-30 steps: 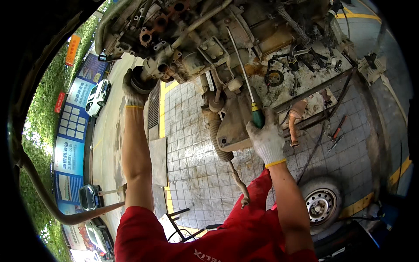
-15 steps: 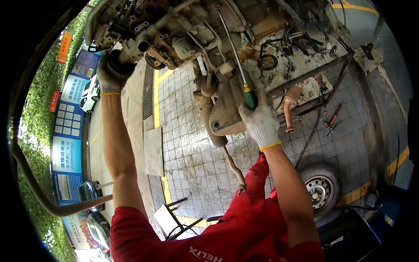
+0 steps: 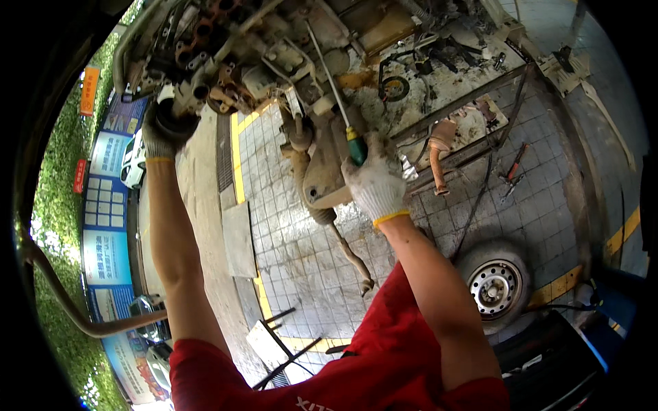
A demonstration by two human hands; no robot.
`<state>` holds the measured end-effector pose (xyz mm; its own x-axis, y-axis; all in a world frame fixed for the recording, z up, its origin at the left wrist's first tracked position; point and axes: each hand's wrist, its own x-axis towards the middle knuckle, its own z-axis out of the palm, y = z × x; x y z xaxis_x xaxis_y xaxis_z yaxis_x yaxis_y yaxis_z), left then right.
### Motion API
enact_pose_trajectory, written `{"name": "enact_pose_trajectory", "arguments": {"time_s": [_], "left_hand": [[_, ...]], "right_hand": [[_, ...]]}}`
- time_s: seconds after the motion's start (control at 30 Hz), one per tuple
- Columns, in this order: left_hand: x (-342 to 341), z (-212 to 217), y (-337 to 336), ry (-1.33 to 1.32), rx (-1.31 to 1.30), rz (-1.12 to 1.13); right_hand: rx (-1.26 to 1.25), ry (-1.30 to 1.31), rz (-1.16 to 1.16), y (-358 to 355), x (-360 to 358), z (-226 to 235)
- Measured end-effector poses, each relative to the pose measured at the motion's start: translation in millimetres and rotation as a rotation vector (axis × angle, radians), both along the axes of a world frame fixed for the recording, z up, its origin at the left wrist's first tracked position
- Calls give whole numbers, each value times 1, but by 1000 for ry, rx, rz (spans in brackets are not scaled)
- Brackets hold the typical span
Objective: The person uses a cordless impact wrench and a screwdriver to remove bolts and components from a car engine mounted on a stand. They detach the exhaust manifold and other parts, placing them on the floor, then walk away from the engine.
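Head view: your right hand [image 3: 375,183] is gloved and clamped on the green-yellow handle of a long screwdriver [image 3: 334,89] — shaft angled up into the greasy engine underside [image 3: 274,48], so the tip bears on a part above that I can't make out. Your left hand [image 3: 164,127], also gloved, is closed around a dark round part [image 3: 173,116] at the engine's left edge, likely bracing it. Hands well apart. A rusty exhaust pipe [image 3: 322,212] hangs between your arms; wheel [image 3: 495,288] lies on the tiled floor [image 3: 288,260], pliers [image 3: 513,168] near it.
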<state>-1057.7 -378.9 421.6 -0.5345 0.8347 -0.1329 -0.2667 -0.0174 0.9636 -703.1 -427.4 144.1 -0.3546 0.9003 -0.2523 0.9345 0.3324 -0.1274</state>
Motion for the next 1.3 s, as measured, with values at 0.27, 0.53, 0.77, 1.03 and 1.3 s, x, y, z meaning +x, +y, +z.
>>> {"name": "enact_pose_trajectory", "arguments": {"time_s": [0.27, 0.53, 0.77, 1.03, 1.3], "left_hand": [[-10, -29, 8, -51, -88, -75], [-3, -17, 14, 95, -34, -36], [-2, -9, 27, 70, -10, -12], [-61, -44, 20, 101, 66, -361], [-42, -41, 26, 1777, -244, -193]], "right_hand": [[-390, 1073, -298, -11, 17, 20], [-430, 1747, -375, -14, 4, -14], [119, 1239, -319, -7, 20, 4], [-22, 1110, -201, -13, 26, 29], [-113, 1038, 51, -10, 11, -17]]}}
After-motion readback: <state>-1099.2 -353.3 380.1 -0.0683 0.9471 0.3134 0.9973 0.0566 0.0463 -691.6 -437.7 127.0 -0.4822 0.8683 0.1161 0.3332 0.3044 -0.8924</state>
